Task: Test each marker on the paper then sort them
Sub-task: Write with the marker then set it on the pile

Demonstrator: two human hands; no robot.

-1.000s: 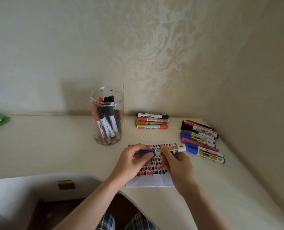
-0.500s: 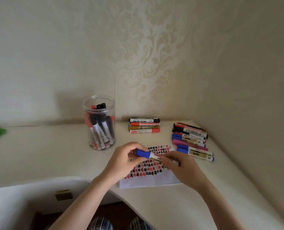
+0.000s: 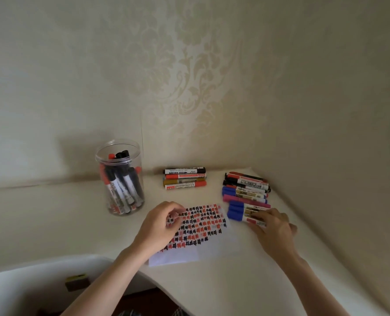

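Wall: patterned wallpaper stood behind and to the right of the bench, meeting in a corner.
Bench: the pale bench ran into that corner, its near edge curving in front of me.
Paper: the white paper lay flat on the bench between my hands, its far half covered with rows of red and black test marks, the near strip bare.
Jar: a clear plastic jar stood upright left of the paper, lidless, holding black and red markers on end.
Right pile: the larger pile of markers lay in the corner, red and black at the back, blue-capped and one pink nearer me.
Back row: four markers lay side by side near the wall, black, red, gold, red from back to front.
Left hand: my left hand rested on the left edge of the paper, fingers curled down onto the sheet; I could not tell whether they pinched anything.
Right hand: my right hand lay at the near edge of the right pile, fingers curled on the barrel of the blue-capped marker.
Blue-capped marker: capped, lying on the bench just beside the other blue ones, cap toward the paper.
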